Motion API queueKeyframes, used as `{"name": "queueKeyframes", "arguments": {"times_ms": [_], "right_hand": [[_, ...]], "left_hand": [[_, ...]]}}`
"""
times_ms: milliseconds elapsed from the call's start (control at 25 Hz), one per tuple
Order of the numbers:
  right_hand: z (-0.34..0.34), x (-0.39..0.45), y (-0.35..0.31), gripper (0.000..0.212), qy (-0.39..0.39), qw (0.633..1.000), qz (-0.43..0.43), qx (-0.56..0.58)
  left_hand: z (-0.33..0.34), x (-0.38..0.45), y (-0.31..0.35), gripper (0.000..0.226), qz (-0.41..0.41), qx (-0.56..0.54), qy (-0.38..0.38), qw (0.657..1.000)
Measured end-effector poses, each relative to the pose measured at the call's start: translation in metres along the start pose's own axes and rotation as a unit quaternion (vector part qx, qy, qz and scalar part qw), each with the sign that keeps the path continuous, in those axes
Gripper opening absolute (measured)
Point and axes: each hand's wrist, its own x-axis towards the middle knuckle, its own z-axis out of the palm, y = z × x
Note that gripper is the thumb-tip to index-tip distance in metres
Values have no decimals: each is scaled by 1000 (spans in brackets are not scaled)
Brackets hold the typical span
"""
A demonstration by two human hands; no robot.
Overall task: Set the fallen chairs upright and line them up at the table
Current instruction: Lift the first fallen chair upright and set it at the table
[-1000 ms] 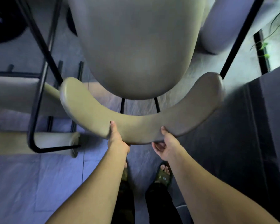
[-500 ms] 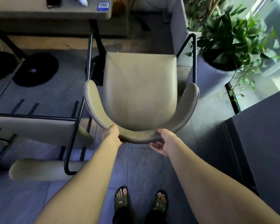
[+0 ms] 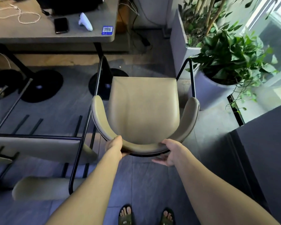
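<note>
Left hand (image 3: pixel 114 146), right hand (image 3: pixel 169 151) on smooth curved beige chair (image 3: pixel 144 111) backrest.

Bare forearms here, no sleeves, no watch or rings on the left hand (image 3: pixel 114 146) or the right hand (image 3: pixel 171 151). Down at six o'clock, dark open-toed sandals (image 3: pixel 125 215) (small pale lettering on one strap, unreadable), toes showing.

The grey tiled floor (image 3: pixel 144 179) carried the upright chair (image 3: pixel 144 108) before me, a fallen chair (image 3: pixel 39 148) to my left and a potted plant (image 3: pixel 230 65). On the tabletop (image 3: pixel 15 34) lay a phone (image 3: pixel 61 25), a white controller (image 3: pixel 85 21) and a looped cord (image 3: pixel 18 13).
</note>
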Motion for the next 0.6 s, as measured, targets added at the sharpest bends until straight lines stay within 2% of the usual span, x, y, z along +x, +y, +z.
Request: {"name": "queueKeyframes", "arguments": {"times_ms": [400, 600], "right_hand": [[30, 8, -51, 22, 19, 1000, -7, -4], [46, 22, -70, 42, 28, 999, -25, 23]], "left_hand": [[32, 9, 45, 44, 12, 31, -13, 999], [47, 26, 64, 44, 20, 38, -8, 999]]}}
